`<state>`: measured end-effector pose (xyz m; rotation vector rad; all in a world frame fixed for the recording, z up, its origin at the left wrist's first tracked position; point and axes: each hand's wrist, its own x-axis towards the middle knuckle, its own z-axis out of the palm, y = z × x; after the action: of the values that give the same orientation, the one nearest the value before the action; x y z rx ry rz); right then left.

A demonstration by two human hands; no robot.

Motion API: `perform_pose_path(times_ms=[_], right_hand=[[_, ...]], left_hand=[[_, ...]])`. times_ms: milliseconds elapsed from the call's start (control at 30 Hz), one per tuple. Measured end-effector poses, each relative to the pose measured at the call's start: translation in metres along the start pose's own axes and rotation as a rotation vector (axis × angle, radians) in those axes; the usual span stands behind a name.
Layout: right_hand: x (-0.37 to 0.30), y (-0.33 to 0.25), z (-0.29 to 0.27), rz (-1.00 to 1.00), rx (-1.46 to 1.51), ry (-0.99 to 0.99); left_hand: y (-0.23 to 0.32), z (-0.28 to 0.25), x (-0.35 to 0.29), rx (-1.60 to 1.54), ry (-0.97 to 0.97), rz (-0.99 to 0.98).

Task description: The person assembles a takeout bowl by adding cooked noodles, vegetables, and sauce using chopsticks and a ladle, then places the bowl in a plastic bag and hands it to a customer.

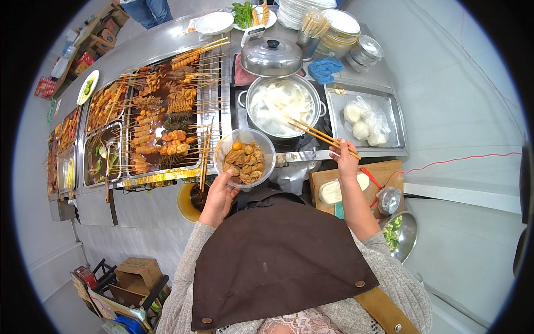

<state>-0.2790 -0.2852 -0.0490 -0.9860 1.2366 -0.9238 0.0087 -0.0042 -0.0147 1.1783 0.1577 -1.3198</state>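
Observation:
My left hand grips the near left rim of a clear plastic bowl. Brown braised pieces and a small yellow-orange ball fill the bowl's bottom. In my right hand is a pair of long wooden chopsticks, pointing left and away from me. Their tips reach over the right side of a two-handled steel pot. Pale, wide noodle-like strips lie in the pot. Whether the tips touch them I cannot tell.
Left of the bowl, trays of skewers in dark broth have sticks jutting out. Behind the pot stands a domed lid. A steel tray with bagged white dough balls is at the right, above a wooden board bearing pale dough.

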Motion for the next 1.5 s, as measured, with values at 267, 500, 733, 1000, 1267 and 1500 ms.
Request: perform_pose_path(times_ms=[267, 500, 733, 1000, 1267, 1500], right_hand=[[-0.002, -0.001, 0.002, -0.013, -0.008, -0.015], [-0.001, -0.030, 0.002, -0.125, 0.016, -0.033], [0.019, -0.067, 0.010, -0.330, -0.122, -0.067], [0.018, -0.032, 0.049, -0.214, -0.299, -0.243], [0.016, -0.063, 0.050, -0.277, -0.203, -0.307], [0.049, -0.068, 0.082, -0.425, -0.149, -0.260]], left_hand=[[0.001, 0.001, -0.001, -0.010, -0.008, 0.001], [-0.001, -0.003, 0.000, -0.006, -0.015, -0.004], [-0.003, -0.006, 0.004, -0.003, -0.035, -0.010], [-0.004, -0.001, 0.003, -0.005, -0.007, 0.010], [-0.004, -0.005, 0.004, -0.003, -0.040, -0.003], [-0.005, -0.002, 0.003, -0.024, -0.005, 0.005]])
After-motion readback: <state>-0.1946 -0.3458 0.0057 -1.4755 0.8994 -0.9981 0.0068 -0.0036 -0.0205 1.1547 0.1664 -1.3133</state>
